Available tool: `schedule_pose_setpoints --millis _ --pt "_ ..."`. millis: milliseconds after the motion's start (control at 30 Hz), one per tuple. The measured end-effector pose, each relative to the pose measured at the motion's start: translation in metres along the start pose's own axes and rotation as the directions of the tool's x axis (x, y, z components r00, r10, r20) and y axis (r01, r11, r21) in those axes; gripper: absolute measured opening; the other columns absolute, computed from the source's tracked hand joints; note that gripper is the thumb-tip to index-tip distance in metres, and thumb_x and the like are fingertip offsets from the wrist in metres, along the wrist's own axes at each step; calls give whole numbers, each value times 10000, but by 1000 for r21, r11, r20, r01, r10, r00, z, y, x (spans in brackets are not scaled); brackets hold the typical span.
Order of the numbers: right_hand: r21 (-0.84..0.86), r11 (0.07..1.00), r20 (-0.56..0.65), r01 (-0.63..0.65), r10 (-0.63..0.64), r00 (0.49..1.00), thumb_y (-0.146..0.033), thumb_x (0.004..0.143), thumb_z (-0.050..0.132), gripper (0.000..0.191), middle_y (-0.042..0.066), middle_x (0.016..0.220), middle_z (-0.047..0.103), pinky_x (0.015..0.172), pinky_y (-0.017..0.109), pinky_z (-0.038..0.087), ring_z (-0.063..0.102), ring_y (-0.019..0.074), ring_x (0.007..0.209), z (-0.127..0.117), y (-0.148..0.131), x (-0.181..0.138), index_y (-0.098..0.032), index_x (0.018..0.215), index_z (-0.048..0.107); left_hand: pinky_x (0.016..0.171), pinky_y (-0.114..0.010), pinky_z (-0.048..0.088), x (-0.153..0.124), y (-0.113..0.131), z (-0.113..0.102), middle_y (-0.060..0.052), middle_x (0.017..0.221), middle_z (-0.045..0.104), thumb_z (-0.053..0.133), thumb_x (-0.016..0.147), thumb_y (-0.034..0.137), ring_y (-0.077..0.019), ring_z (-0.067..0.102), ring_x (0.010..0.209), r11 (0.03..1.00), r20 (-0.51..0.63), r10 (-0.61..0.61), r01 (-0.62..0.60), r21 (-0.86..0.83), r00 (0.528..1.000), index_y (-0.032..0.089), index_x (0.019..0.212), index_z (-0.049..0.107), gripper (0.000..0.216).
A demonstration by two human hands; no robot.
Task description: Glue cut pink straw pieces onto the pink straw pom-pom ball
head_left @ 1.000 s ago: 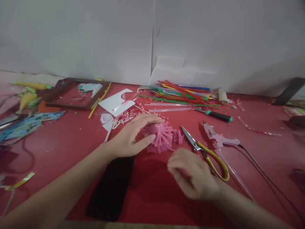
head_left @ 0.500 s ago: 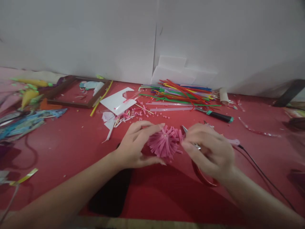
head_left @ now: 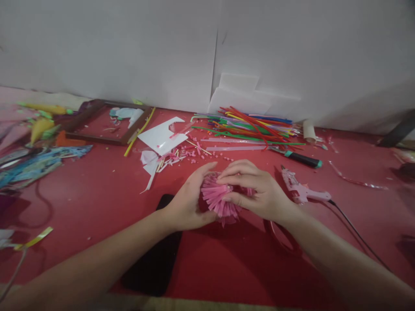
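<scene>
A person's two bare hands meet over a red bench [head_left: 97, 190], seen from above. Between them sits a pink straw ball [head_left: 216, 202], a round burst of short cut straw pieces fanning outward like stiff bristles. It lies at the middle of the bench, just in front of the person, on or just above the surface.

The left hand [head_left: 188, 203] cups the ball from the left, fingers curved over its top and thumb beneath. The right hand [head_left: 259, 194] closes on it from the right, fingers laid flat across the top and thumb pressing the front bristles.

The straw pieces look thin, smooth and springy. Squeezed too hard from both sides, they would likely kink or splay, and any weakly fixed piece could pop loose. A pink glue gun [head_left: 303, 190] lies just right of the right hand, its black cord [head_left: 353, 229] trailing near the forearm; a snagged sleeveless arm could drag it, and a hot nozzle would burn.

Behind the hands lie scattered pink offcuts [head_left: 184, 155], a cut sheet of glossy white card [head_left: 162, 138] and a loose heap of long coloured straws [head_left: 249, 125] in red, green, yellow and blue. A black-handled cutter [head_left: 303, 160] rests beside them. A flat black phone [head_left: 155, 263] lies under the left forearm, where leaning could press it.
</scene>
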State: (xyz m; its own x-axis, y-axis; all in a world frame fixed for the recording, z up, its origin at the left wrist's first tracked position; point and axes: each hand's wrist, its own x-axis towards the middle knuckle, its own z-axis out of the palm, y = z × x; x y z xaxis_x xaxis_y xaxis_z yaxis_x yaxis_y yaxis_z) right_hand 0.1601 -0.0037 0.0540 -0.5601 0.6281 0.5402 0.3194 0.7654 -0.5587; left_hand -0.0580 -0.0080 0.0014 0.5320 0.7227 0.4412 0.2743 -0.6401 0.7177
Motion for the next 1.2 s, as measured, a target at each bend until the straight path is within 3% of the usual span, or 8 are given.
schedule_pose_setpoints --millis 167,300,400,600,667,800,1033,1200 --pt "21 999 -1 -36 36 999 -329 895 682 250 59 1074 715 957 379 520 639 185 1050 -2 -3 -1 -242 1128 696 1073 -522 470 2 2 -5 -173 1441 459 707 779 401 -346 537 1279 994 21 70 -72 80 997 269 1495 207 883" --pt "-43 995 -140 -84 78 987 -381 871 701 383 98 1167 688 964 386 532 638 213 1103 -6 -17 -7 -227 1219 654 1056 -531 457 5 6 -9 -168 1389 507 688 806 459 -348 557 1241 988 -29 26 -21 155 999 256 1465 256 814" --pt "-183 983 -228 -1 -42 973 -286 846 730 268 74 1012 715 900 389 556 662 204 982 -2 -27 -15 -219 1102 687 1051 -531 438 6 8 -10 -164 1369 517 722 780 523 -351 545 1227 964 -125 -40 71 255 991 238 1449 296 843" --pt "-374 921 -195 108 -192 962 -199 851 722 197 52 932 743 856 378 592 686 190 917 13 -22 -27 -192 1045 687 1101 -577 340 8 8 -16 -183 1363 479 570 602 908 -392 456 1261 920 -178 114 -37 389 977 219 1385 439 1051" --pt "-422 898 -184 122 -217 959 -142 854 704 227 51 952 748 864 377 595 691 191 924 16 -15 -31 -194 1075 685 1108 -551 340 13 13 -21 -170 1382 508 490 729 865 -366 466 1283 933 -219 163 -77 352 962 224 1337 503 883" --pt "-444 881 -182 164 -268 946 -74 867 647 301 78 1021 750 879 391 602 689 211 989 17 -3 -37 -177 1148 678 1039 -450 447 29 32 -26 -49 1125 739 594 928 418 -236 636 1112 971 -257 73 -9 240 964 263 1191 635 308" --pt "-452 850 -150 272 -373 916 -92 888 620 275 85 976 761 811 386 629 694 219 972 13 -3 -35 -164 1139 704 1008 -454 527 40 49 -15 -37 1116 767 707 860 394 -240 700 1075 977 -270 -82 131 169 959 261 1085 723 262" --pt "-466 833 -113 299 -390 914 -90 907 592 206 74 957 757 796 379 637 693 212 961 12 -6 -31 -169 1046 723 1086 -585 426 44 51 -6 -60 1103 773 725 846 342 -287 679 1138 959 -276 -126 188 211 953 228 1140 681 319"
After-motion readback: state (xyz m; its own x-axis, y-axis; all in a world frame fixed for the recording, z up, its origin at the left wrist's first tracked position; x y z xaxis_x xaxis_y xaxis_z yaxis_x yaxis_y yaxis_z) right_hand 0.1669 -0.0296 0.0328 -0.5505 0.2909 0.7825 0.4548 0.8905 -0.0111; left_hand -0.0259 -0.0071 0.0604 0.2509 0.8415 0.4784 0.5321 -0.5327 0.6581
